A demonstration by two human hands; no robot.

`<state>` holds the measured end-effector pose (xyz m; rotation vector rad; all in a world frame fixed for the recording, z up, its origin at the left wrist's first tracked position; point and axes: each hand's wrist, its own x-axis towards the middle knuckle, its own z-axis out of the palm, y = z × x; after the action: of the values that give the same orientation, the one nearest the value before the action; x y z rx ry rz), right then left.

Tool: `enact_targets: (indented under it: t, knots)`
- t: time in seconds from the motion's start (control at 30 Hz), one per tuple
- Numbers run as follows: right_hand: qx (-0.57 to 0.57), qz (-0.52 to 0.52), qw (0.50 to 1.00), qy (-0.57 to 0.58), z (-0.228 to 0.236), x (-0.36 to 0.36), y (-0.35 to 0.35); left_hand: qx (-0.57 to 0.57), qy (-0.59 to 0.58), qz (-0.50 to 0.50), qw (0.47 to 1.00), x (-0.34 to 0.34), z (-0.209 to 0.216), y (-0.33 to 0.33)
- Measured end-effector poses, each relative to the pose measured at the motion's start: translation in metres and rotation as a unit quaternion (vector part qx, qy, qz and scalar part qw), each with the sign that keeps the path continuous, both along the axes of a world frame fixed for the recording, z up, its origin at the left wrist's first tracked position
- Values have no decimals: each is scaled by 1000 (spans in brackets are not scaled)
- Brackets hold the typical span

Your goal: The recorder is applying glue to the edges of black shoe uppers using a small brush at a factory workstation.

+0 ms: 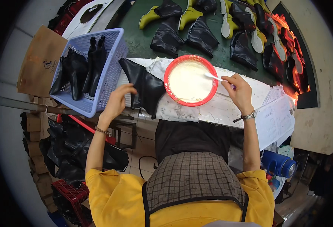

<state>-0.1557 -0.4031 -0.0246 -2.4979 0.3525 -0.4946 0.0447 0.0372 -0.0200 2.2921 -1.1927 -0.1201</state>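
A red bowl [168,80] of creamy white liquid stands on the white work surface in front of me. My right hand [239,92] pinches a slim white brush [214,77] with a purple handle end, its head at the liquid's right side. Left of the bowl lies a black leather boot upper [148,87], partly on a pale, stained cloth [176,112]. My left hand [117,99] hovers at the upper's left edge, fingers slightly bent and apart, holding nothing; whether the fingertips touch the leather is unclear.
A blue plastic basket [115,72] with several black uppers stands left. On the green table [219,51] beyond are rows of black uppers and yellow shoe forms, and a glowing orange heater [295,68] at far right. Written papers [274,121] hang at the right edge.
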Motion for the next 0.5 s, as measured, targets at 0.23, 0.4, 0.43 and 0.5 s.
enact_targets:
  t: [0.23,0.4,0.43,0.5]
  knots:
    - [-164,7,986,12,16,1,26,-88,-33,368,925,33,-51,-87]
    - [-76,-25,996,34,14,-10,33,25,50,498,865,30,-23,-140]
    - [-41,-36,998,17,20,-10,34,37,58,509,858,33,-21,-139]
    - [-21,-40,999,12,8,-16,24,-33,40,487,872,40,-27,-126]
